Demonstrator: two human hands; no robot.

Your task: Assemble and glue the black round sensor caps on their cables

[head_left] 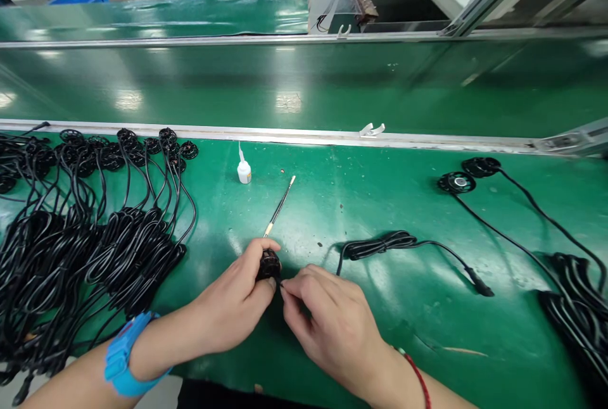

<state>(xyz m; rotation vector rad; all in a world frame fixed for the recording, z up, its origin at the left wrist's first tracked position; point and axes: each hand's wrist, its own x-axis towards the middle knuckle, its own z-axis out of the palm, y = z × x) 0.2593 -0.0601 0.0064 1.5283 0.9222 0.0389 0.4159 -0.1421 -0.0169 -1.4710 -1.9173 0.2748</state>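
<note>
My left hand point(247, 295) is closed round a small black round part point(270, 263), which shows between thumb and fingers. Close against it, my right hand point(327, 317) makes a pinch at the part's lower edge, and what lies between those fingertips is too small to make out. A bundled black cable point(380, 244) with a plug at its end lies beyond the right hand. Past the left hand rests a thin brush point(280, 206) with a pale tip, and farther off stands a small white bottle point(244, 171) with a narrow nozzle.
Many black cables point(137, 251) with round heads point(127, 138) pile up at the left. Two more round heads point(456, 182) with cables lie at the right. A white-edged rail point(294, 135) with a white clip point(372, 130) crosses behind the green bench point(403, 200).
</note>
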